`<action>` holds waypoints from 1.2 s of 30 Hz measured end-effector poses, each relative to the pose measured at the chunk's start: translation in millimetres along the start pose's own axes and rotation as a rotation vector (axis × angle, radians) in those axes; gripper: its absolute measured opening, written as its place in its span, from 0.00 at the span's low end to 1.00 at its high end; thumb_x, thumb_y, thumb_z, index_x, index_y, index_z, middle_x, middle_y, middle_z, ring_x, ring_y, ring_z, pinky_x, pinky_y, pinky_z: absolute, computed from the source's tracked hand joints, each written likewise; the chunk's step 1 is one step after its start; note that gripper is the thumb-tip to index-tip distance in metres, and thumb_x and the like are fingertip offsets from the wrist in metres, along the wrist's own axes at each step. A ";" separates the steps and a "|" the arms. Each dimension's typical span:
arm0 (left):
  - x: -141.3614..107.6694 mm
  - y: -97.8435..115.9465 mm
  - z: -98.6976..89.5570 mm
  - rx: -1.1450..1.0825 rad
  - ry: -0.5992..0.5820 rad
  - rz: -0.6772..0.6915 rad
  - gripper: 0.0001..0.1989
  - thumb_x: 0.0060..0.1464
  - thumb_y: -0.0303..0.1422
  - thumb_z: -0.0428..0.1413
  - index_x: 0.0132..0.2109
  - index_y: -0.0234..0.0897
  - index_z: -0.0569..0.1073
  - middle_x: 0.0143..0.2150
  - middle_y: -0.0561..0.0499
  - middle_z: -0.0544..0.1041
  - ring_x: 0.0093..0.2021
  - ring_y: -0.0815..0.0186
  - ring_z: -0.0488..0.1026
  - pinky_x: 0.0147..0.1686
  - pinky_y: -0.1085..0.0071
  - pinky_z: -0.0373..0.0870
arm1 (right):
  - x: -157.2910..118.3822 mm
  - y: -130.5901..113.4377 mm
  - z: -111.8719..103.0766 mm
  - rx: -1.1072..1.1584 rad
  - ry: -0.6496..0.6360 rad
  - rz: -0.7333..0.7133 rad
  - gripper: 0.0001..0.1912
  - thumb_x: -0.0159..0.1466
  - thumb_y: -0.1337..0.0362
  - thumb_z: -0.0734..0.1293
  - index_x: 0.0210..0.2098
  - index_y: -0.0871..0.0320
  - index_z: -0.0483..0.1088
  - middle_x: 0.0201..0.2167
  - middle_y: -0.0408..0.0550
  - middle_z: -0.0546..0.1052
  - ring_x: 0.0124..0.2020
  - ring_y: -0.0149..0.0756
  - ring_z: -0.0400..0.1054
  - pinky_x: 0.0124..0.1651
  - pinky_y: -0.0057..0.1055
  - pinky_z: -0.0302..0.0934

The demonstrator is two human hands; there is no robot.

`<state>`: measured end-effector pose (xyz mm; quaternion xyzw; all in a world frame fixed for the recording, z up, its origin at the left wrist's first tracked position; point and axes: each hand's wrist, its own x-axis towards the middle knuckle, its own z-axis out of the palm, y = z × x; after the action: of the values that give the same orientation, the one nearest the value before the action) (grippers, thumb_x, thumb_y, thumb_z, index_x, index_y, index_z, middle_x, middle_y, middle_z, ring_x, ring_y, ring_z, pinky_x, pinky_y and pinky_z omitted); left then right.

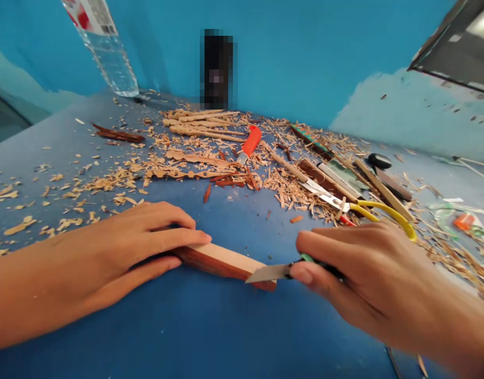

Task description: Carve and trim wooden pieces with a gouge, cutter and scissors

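Note:
My left hand (139,247) presses a block of wood (230,260) flat against the blue table, its fingers closed over the block's left end. Pale wood shows on the block's upper face, while the side toward me is reddish brown. In my right hand (356,268) is a utility knife (269,273), its handle mostly hidden inside the closed fingers. The knife's blade points left and lies across the block's right end, touching or very near the side face.
Wood shavings (108,181) cover much of the blue table (187,331). Beyond my hands lie carved sticks (204,126), a red-handled cutter (250,142) and yellow-handled scissors (392,213). A water bottle (111,58) stands at the back left, by the blue wall.

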<state>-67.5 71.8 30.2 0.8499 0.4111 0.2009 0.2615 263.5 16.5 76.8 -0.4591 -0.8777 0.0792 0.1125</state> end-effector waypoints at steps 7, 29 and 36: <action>9.5 -12.5 -6.7 0.028 -0.209 0.156 0.24 0.69 0.32 0.50 0.62 0.66 0.77 0.58 0.53 0.80 0.54 0.57 0.78 0.53 0.70 0.74 | 53.9 -2.5 15.7 -0.250 -0.064 -0.128 0.34 0.76 0.44 0.51 0.20 0.54 0.63 0.13 0.44 0.64 0.16 0.31 0.36 0.28 0.39 0.30; 19.2 -21.8 -15.6 0.049 -0.248 0.428 0.19 0.74 0.31 0.47 0.64 0.52 0.75 0.66 0.53 0.76 0.67 0.63 0.72 0.62 0.74 0.73 | 86.5 -15.3 44.2 -0.227 -0.309 -0.064 0.32 0.75 0.49 0.46 0.24 0.55 0.67 0.18 0.43 0.70 0.21 0.32 0.36 0.30 0.37 0.32; 20.0 -18.7 -14.5 0.072 -0.249 0.416 0.21 0.74 0.27 0.46 0.63 0.50 0.76 0.64 0.53 0.77 0.67 0.64 0.72 0.64 0.71 0.73 | 87.8 -11.9 42.8 -0.235 -0.347 -0.147 0.31 0.75 0.50 0.49 0.22 0.56 0.66 0.17 0.43 0.69 0.21 0.32 0.36 0.29 0.37 0.33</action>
<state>-75.0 101.8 32.7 0.9432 0.1989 0.1294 0.2327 194.0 80.6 49.4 -0.3834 -0.9181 0.0459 -0.0890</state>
